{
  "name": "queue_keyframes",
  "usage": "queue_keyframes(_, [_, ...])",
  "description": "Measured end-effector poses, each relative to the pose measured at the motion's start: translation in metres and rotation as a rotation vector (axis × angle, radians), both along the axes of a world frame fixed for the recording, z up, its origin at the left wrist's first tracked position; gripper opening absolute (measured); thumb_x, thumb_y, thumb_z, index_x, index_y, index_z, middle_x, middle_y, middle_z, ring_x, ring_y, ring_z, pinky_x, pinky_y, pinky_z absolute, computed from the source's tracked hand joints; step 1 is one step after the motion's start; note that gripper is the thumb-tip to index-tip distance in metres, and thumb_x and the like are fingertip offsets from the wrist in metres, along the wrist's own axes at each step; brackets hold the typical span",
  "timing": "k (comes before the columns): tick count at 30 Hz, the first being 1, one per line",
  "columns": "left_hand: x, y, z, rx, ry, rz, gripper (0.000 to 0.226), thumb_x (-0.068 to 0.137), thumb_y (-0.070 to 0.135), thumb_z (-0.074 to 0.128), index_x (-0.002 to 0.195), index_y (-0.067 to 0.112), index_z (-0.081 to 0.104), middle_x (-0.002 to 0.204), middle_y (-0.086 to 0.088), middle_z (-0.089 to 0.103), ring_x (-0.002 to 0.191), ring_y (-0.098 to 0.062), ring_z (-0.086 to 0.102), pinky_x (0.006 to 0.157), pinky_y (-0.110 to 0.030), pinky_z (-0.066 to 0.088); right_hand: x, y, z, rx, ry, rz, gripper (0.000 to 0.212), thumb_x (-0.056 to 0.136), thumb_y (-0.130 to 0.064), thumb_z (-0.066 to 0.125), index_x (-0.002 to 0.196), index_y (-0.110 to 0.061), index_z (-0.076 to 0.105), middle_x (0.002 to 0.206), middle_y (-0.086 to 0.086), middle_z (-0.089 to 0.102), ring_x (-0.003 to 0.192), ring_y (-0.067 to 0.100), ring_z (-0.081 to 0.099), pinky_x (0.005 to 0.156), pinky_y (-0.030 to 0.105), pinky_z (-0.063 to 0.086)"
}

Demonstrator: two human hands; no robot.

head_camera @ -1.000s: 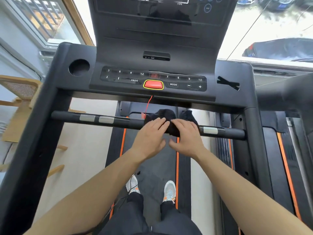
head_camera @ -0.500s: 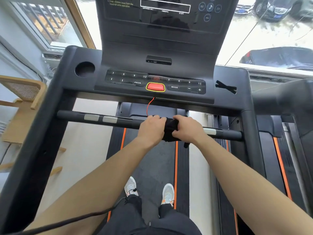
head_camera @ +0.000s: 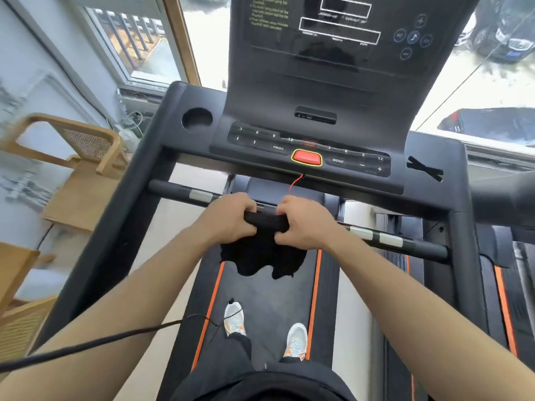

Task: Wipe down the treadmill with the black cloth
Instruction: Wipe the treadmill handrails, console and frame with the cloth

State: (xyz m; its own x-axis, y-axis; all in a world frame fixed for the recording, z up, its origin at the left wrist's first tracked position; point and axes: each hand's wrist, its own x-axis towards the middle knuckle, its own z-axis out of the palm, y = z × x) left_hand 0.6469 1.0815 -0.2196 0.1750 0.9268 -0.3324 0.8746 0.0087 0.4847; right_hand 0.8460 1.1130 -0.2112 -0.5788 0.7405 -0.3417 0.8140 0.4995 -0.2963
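The black cloth (head_camera: pixel 262 256), bunched on the handlebar (head_camera: pixel 376 237) half a second ago, is now draped below it, gripped by the fingers of the left hand (head_camera: pixel 231 219) and right hand (head_camera: pixel 304 224).

Your left hand (head_camera: pixel 231 219) and right hand (head_camera: pixel 304 224) sit at the centre of the frame, both closed around the black cloth (head_camera: pixel 262 253), which is draped over the treadmill's crossbar (head_camera: pixel 405 243); its loose edge hangs below the bar. Just above, the red stop button (head_camera: pixel 307 157) sits on the console (head_camera: pixel 312 96). Your 2 shoes (head_camera: pixel 234 318) stand on the belt (head_camera: pixel 269 296) at lower centre.
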Motion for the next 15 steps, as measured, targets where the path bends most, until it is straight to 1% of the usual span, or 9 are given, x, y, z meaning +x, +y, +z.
queue_keyframes(2, [-0.018,0.009,0.003,-0.012,-0.047,0.061,0.02,0.073,0.017,0.067,0.067,0.023,0.048,0.075,-0.002,0.059,0.078,-0.025,0.057,0.061,-0.031,0.043,-0.012,0.015,0.006,-0.08,-0.007,-0.017,0.022,0.079,-0.042,0.066,0.086,-0.029,0.05,0.088,-0.005,0.055,0.09,0.023,0.058,0.07,0.034,0.045])
queue_keyframes(4, [-0.033,0.021,0.002,0.014,-0.033,0.076,0.022,0.076,0.014,0.067,0.071,0.023,0.048,0.076,-0.001,0.058,0.081,-0.027,0.058,0.061,-0.033,0.037,-0.021,0.035,0.007,-0.1,0.026,-0.053,0.024,0.08,-0.039,0.068,0.09,-0.029,0.049,0.087,-0.005,0.058,0.09,0.023,0.06,0.073,0.037,0.049])
queue_keyframes(8, [-0.047,0.056,-0.009,0.08,-0.057,0.155,0.016,0.077,0.016,0.065,0.085,0.022,0.053,0.083,0.001,0.061,0.085,-0.029,0.06,0.067,-0.033,0.039,-0.038,0.078,-0.003,-0.008,0.034,-0.127,0.04,0.078,-0.037,0.071,0.112,-0.028,0.05,0.111,0.004,0.066,0.103,0.031,0.061,0.083,0.041,0.051])
queue_keyframes(10, [-0.045,0.071,-0.015,0.11,0.019,0.24,0.022,0.08,0.018,0.064,0.097,0.024,0.053,0.092,0.002,0.06,0.088,-0.028,0.058,0.071,-0.036,0.045,-0.048,0.087,-0.01,0.173,-0.047,-0.135,0.055,0.08,-0.03,0.069,0.13,-0.023,0.048,0.123,0.01,0.058,0.112,0.034,0.055,0.086,0.042,0.048])
queue_keyframes(11, [-0.042,0.075,-0.018,0.193,0.139,0.242,0.027,0.08,0.019,0.066,0.103,0.023,0.053,0.099,0.001,0.06,0.091,-0.029,0.058,0.075,-0.039,0.047,-0.052,0.083,-0.014,0.315,-0.088,-0.136,0.062,0.079,-0.025,0.069,0.136,-0.019,0.046,0.127,0.012,0.054,0.114,0.035,0.051,0.087,0.043,0.046])
queue_keyframes(12, [-0.039,0.077,-0.021,0.321,0.267,0.213,0.033,0.078,0.022,0.068,0.108,0.021,0.054,0.105,-0.002,0.06,0.096,-0.031,0.058,0.078,-0.042,0.048,-0.055,0.075,-0.018,0.454,-0.088,-0.153,0.065,0.076,-0.022,0.068,0.137,-0.014,0.047,0.127,0.013,0.052,0.113,0.035,0.05,0.085,0.044,0.045])
queue_keyframes(13, [-0.036,0.074,-0.026,0.459,0.341,0.16,0.038,0.075,0.025,0.068,0.11,0.019,0.056,0.111,-0.004,0.06,0.1,-0.031,0.057,0.08,-0.042,0.046,-0.057,0.062,-0.023,0.542,-0.051,-0.172,0.062,0.073,-0.021,0.066,0.133,-0.01,0.051,0.123,0.013,0.053,0.108,0.035,0.05,0.082,0.042,0.045])
queue_keyframes(14, [-0.033,0.069,-0.033,0.586,0.346,0.089,0.04,0.072,0.028,0.067,0.11,0.018,0.059,0.115,-0.005,0.06,0.103,-0.031,0.056,0.081,-0.043,0.045,-0.058,0.047,-0.032,0.565,-0.006,-0.176,0.057,0.072,-0.022,0.064,0.126,-0.009,0.054,0.117,0.012,0.056,0.103,0.033,0.052,0.079,0.041,0.044])
queue_keyframes(15, [-0.03,0.061,-0.041,0.679,0.306,0.011,0.041,0.071,0.029,0.065,0.109,0.017,0.061,0.118,-0.006,0.06,0.106,-0.032,0.055,0.082,-0.042,0.045,-0.057,0.03,-0.044,0.531,0.011,-0.163,0.052,0.072,-0.026,0.062,0.121,-0.01,0.055,0.113,0.01,0.057,0.099,0.032,0.053,0.078,0.04,0.044])
